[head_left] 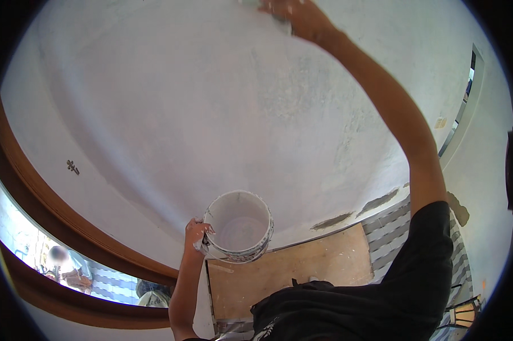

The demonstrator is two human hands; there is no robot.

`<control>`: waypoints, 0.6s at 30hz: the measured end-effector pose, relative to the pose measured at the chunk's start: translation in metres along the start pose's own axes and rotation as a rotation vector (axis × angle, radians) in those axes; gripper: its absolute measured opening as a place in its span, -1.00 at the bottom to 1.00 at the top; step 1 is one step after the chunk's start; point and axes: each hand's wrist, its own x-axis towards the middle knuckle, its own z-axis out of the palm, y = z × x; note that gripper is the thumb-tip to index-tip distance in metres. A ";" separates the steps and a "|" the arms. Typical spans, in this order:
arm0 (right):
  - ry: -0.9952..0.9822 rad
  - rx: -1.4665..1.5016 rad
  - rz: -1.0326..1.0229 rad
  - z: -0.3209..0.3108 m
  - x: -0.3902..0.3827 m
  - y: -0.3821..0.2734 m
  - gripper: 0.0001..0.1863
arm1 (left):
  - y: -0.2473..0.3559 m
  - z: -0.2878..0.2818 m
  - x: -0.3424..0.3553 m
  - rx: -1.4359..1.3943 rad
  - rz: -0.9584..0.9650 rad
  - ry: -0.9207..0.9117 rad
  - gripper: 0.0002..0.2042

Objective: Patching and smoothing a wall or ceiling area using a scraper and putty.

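Note:
My left hand [197, 234] is closed on the rim of a white plastic bucket [266, 240], its fingers smeared with white. The bucket is tilted so I see into it; its inside is coated with pale white residue. High up, my right hand [296, 16] reaches against the white wall [171, 102], bent and spotted with white. Something pale shows at its fingertips and under the palm, partly cut off by the top edge, and I cannot make out what it is. Grey-green rough patches [293, 94] mark the wall below that hand.
Below me lies a brown board [324, 256] on a grey patterned floor [388, 224]. A curved-looking brown wooden frame [69, 219] runs along the left, with a person [74, 270] beyond it. A wall switch [440, 123] and a narrow opening [461, 108] are at the right.

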 end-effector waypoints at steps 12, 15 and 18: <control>-0.268 0.287 -0.092 0.007 -0.166 -0.124 -0.70 | 0.000 -0.019 0.000 0.201 0.024 -0.087 -0.57; -0.397 0.472 -0.028 0.001 -0.146 -0.114 -0.70 | -0.007 -0.018 0.004 0.201 0.025 -0.011 -0.75; -0.617 0.722 0.076 0.002 -0.103 -0.080 -0.77 | -0.012 -0.017 0.007 0.071 0.112 -0.130 -0.69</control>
